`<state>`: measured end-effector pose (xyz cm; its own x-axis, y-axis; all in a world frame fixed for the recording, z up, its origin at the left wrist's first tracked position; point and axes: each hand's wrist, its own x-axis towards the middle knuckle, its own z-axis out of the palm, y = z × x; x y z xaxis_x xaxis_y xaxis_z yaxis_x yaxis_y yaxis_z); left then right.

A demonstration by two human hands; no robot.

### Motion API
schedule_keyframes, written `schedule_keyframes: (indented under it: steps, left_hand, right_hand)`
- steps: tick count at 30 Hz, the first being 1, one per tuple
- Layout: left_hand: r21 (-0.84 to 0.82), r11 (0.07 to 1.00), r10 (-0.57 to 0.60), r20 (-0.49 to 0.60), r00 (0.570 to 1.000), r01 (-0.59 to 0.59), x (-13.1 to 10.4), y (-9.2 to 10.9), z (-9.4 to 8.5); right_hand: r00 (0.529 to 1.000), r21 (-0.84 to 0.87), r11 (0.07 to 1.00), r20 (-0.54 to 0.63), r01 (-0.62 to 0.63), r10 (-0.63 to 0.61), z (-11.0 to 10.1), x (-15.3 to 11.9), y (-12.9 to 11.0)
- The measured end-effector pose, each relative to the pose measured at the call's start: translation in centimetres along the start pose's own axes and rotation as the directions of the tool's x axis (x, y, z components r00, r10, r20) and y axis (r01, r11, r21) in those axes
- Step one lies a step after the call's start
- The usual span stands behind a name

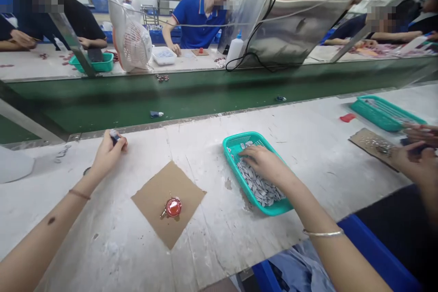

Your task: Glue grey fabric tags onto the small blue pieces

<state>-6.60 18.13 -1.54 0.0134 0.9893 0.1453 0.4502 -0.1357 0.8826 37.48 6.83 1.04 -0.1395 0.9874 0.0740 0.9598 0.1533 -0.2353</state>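
Note:
My left hand is closed around a small dark piece with a pale end, near the far edge of the table. Over the teal plastic basket, my right hand reaches in with bent fingers slightly apart. Its fingertips touch or hover by the heap of small grey-white pieces; nothing held shows. Between my hands a brown cardboard square lies turned like a diamond. On it sits a round red bottle-cap-like dish with shiny liquid, beside a small wet spill.
Beyond the table runs a green conveyor belt carrying a few small dark pieces. At right, a co-worker's hands are near another cardboard and teal basket. A metal post stands left; blue bins sit below right.

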Motion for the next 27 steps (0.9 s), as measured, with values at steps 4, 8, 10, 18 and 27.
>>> schedule_keyframes:
  steps: [4, 8, 10, 18, 27]
  left_hand:
    - [0.410, 0.911, 0.049, -0.020, 0.999, -0.036, 6.6, -1.4, -0.3]
    - [0.511, 0.857, 0.076, -0.001, 0.997, -0.065, 10.2, -2.3, 0.1]
    - [0.539, 0.839, 0.086, 0.016, 0.996, -0.081, 10.8, -2.4, 0.6]
    - [0.494, 0.792, 0.292, 0.211, 0.933, -0.360, 10.2, -0.1, 3.3]
    - [0.238, 0.959, 0.155, 0.006, 0.988, -0.152, 8.8, 0.7, 4.2]
  right_hand:
    - [0.998, -0.052, 0.997, 0.024, 0.051, -0.049, 0.5, 0.3, 0.0]
    - [0.997, -0.079, 0.994, 0.011, 0.071, -0.071, 0.6, 0.0, -0.1]
    - [0.998, -0.090, 0.994, -0.006, 0.066, -0.067, 0.6, 0.0, 0.1]
    - [0.965, 0.264, 0.963, -0.260, 0.059, 0.012, -1.1, -2.3, -3.9]
    - [0.950, 0.436, 0.878, -0.306, 0.197, -0.061, 4.8, -9.5, -12.3]
